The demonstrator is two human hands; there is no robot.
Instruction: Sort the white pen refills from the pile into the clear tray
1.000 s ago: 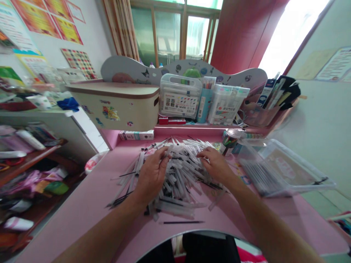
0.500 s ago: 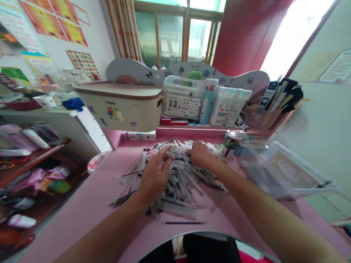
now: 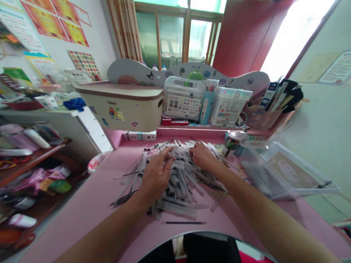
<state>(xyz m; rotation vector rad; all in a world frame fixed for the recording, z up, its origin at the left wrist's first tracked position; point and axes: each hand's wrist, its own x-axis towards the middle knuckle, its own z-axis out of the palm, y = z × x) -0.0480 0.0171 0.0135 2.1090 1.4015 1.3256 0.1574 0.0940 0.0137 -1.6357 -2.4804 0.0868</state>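
Note:
A large heap of translucent white pen barrels and thin black refills lies spread on the pink desk. My left hand is at the heap's left side, its thumb and fingers closed around a translucent pen barrel whose end sticks up. At the heap's far right side, my right hand has its fingers curled down among the pieces; what they pinch, if anything, is hidden. One dark refill lies apart near the front edge.
To the right is a clear plastic box with dividers. A jar of pens stands behind the heap on the right. The rear shelf carries a beige bin, a marker case and a pen holder.
My right hand has shifted very slightly, its fingers drawing closer together. My left hand stays almost in place, with the pen barrel between its fingers showing a little more.

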